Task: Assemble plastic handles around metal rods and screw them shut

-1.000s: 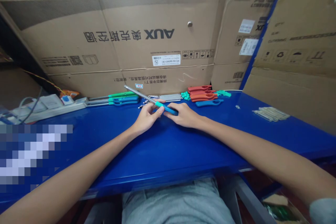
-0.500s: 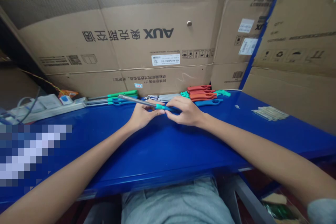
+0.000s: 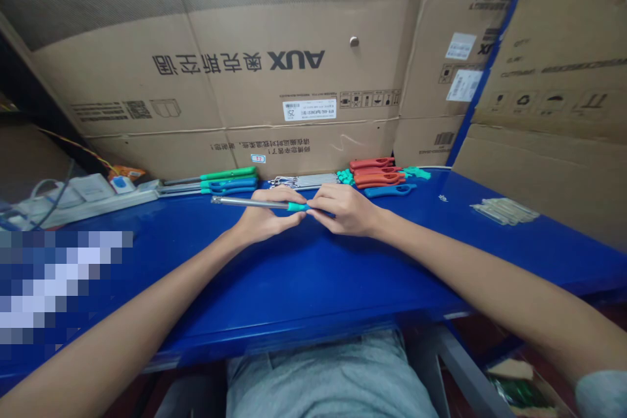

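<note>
Steel rod with teal sleeve is resting clasped in my left hand and right hand, while more tools are lying along the far edge of the blue table.

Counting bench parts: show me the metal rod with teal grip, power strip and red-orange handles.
metal rod with teal grip [image 3: 240,201], head view, on the bare shaft
power strip [image 3: 98,206], head view, on its white casing
red-orange handles [image 3: 379,177], head view, on the middle handle
</note>
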Action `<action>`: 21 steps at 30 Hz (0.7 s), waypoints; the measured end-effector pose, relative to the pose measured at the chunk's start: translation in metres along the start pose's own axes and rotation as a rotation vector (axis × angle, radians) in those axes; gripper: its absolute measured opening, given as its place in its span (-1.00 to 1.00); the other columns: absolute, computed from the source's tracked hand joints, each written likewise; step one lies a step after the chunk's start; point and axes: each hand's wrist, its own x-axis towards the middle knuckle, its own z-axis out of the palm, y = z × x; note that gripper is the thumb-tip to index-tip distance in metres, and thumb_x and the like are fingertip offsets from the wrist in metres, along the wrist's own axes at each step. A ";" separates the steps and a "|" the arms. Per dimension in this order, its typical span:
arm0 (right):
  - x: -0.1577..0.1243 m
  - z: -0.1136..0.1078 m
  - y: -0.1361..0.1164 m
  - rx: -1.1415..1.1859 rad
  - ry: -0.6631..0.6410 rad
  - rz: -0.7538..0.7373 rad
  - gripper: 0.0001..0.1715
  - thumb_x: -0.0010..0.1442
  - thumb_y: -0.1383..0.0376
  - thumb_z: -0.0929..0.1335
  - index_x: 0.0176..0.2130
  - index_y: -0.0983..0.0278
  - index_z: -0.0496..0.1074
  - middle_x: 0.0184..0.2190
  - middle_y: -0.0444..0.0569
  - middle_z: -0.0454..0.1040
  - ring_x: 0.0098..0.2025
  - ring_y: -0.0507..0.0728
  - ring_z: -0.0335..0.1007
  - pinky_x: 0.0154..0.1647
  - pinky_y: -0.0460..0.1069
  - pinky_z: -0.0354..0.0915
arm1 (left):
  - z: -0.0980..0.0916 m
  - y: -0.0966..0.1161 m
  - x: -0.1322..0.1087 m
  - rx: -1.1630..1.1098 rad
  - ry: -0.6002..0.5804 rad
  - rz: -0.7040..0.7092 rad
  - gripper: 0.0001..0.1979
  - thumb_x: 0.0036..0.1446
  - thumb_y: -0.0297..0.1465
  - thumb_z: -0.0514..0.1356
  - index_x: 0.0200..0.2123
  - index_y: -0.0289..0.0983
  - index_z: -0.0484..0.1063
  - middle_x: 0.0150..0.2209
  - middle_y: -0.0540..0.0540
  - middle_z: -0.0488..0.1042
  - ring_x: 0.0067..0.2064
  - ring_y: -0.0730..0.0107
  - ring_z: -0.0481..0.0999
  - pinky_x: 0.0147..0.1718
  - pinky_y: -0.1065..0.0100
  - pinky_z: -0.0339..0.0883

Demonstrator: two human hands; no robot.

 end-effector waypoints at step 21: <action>-0.008 -0.002 0.015 0.199 -0.097 0.323 -0.49 0.08 0.14 0.43 -0.02 0.34 0.42 -0.14 0.12 0.52 -0.10 0.19 0.42 -0.07 0.08 0.32 | -0.006 -0.011 -0.001 -0.151 0.128 -0.461 -0.68 -0.19 -0.25 0.42 -0.36 -0.34 0.60 -0.49 -0.10 0.56 -0.44 0.26 0.52 -0.40 0.28 0.43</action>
